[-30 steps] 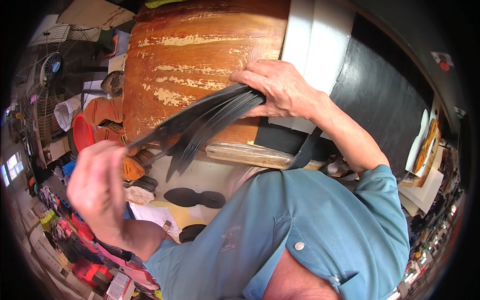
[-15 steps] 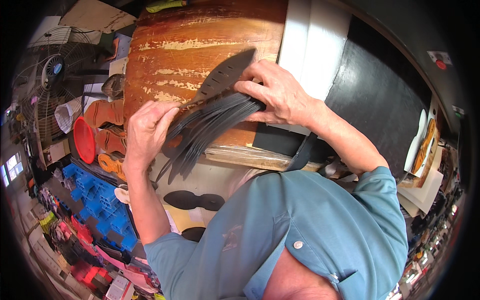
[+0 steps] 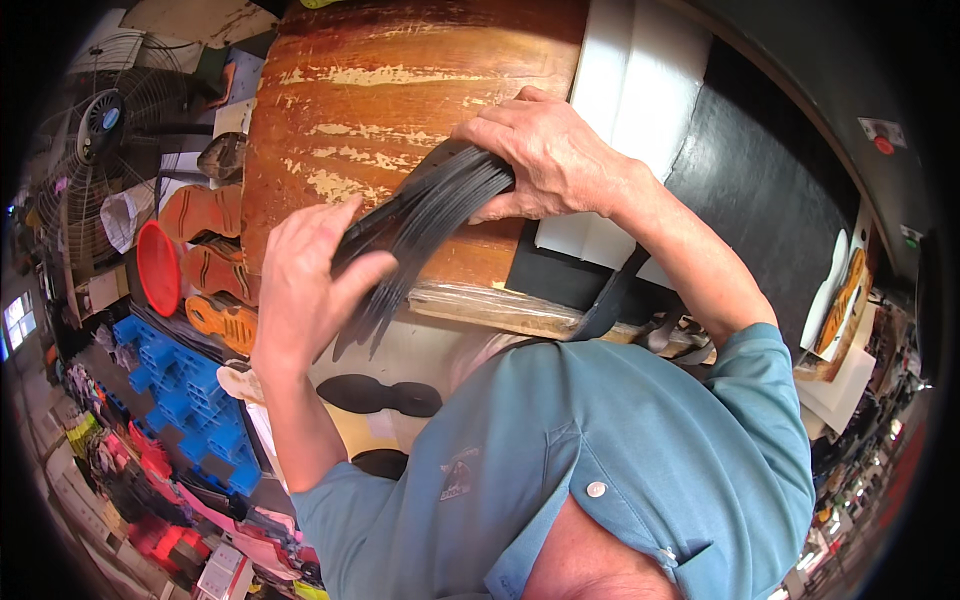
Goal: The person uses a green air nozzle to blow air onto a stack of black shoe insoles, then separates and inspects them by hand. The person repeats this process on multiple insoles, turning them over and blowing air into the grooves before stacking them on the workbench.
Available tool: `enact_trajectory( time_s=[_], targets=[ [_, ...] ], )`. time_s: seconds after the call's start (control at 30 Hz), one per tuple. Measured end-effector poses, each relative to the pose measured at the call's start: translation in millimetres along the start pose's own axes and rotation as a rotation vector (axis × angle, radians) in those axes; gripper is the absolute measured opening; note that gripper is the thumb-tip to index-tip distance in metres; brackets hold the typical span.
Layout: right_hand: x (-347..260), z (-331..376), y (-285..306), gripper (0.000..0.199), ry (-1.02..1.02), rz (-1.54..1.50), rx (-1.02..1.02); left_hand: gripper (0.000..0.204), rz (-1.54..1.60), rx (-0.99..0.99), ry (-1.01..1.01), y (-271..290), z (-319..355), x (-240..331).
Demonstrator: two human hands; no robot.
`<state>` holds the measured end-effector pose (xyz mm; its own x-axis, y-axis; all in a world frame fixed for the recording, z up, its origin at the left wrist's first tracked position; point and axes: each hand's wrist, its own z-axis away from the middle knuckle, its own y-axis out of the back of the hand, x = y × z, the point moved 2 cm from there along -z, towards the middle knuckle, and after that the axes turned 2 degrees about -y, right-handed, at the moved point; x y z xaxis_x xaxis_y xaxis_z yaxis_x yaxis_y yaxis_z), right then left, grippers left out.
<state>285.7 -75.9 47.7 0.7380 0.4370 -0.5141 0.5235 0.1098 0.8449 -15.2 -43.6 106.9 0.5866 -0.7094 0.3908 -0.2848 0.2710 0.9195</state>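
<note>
A fanned stack of thin black insoles (image 3: 430,215) is held above the scratched wooden board. My right hand (image 3: 555,155) grips its upper right end, fingers over the top and thumb below. By the lower left end is my left hand (image 3: 305,275), fingers stretched and thumb spread wide, with the edges of the stack between them. Whether its fingertips touch the insoles is hard to tell. A single black insole (image 3: 380,395) lies below, close to my body.
The brown wooden board (image 3: 400,50) has a plastic-wrapped front edge (image 3: 490,308). White sheets (image 3: 640,80) and a black surface (image 3: 770,170) lie right. Leftward are a fan (image 3: 100,120), red round item (image 3: 159,267), orange sole-shaped pieces (image 3: 222,322) and blue plastic pallet (image 3: 190,400).
My left hand has loosened from a pinch and spread its thumb. The raised slotted insole has come down against the stack, and my right hand has shifted slightly left.
</note>
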Motion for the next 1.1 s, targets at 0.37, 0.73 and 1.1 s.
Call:
enact_trajectory(
  time_s=[0.37,0.73,1.1],
  targets=[
    [-2,-2,-2,0.072,-0.028,-0.013,0.072,0.088,0.027,-0.118,0.15,-19,-5,3],
    [-5,26,-10,0.081,-0.145,-0.026,0.135,0.079,-0.167,0.045,-0.046,-7,-8,-11],
    [2,35,-15,0.066,0.07,-0.153,0.264,0.077,-0.171,0.044,-0.062,-20,-6,-10]
  ],
)
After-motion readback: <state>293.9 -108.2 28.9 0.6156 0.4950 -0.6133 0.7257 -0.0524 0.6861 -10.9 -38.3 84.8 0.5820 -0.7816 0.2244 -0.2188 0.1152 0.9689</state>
